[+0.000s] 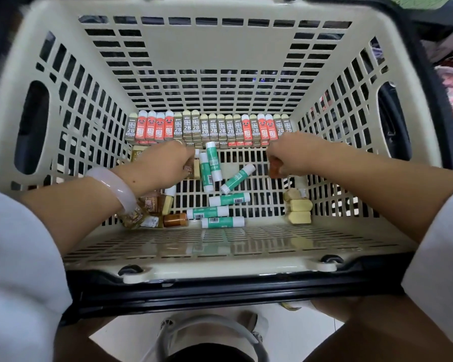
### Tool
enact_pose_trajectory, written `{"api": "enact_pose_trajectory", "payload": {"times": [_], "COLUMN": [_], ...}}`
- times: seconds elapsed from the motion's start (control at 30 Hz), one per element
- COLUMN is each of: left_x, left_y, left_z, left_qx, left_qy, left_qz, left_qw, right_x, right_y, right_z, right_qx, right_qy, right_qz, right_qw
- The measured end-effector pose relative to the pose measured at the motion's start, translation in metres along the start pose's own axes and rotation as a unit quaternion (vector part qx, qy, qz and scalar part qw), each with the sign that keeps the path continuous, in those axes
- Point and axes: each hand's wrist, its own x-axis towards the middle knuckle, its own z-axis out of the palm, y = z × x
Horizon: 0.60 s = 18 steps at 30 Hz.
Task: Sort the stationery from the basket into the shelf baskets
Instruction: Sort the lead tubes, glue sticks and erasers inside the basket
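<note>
Both hands reach into a beige slotted plastic basket with a black rim. Left hand, wrist bearing a pale bangle: fingers curled down onto small brown-wrapped erasers near the basket floor's centre; exact grip cannot be told. Right hand: fingers curled around a small orange-brown eraser, held just above the floor. Along the far wall stands a row of 2B lead boxes, tan and red, upright and touching. Green-and-white glue sticks lie scattered mid-floor. Yellow erasers are stacked in the near right corner; brown packs lie under the left wrist.
</note>
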Motion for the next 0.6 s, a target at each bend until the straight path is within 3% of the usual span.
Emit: {"api": "enact_pose_trajectory", "payload": {"times": [0.1,0.23,0.3,0.37,0.47,0.6], "left_x": [-0.003,-0.006,-0.006,-0.006,-0.006,-0.004], "left_y": [-0.005,-0.004,-0.003,-0.002,0.003,0.006], "left_z": [0.01,0.021,0.024,0.029,0.033,0.03], "left_qx": [0.029,0.017,0.042,0.054,-0.008,-0.019], "left_qy": [-0.031,-0.058,-0.052,-0.042,-0.061,-0.111], "left_qz": [0.003,0.03,0.047,0.053,0.019,0.014], "left_qw": [0.999,0.998,0.997,0.996,0.998,0.993], "right_x": [-0.002,0.0,0.003,0.006,0.01,0.008], "right_y": [0.003,0.003,0.002,-0.002,-0.009,-0.011], "right_z": [0.007,0.013,0.015,0.012,0.006,0.005], "right_qx": [-0.073,-0.067,-0.065,-0.008,0.079,0.079], "right_qy": [-0.111,-0.162,-0.139,-0.066,0.018,0.029], "right_qz": [0.008,0.009,-0.001,-0.015,-0.042,-0.047], "right_qw": [0.991,0.984,0.988,0.998,0.996,0.995]}}
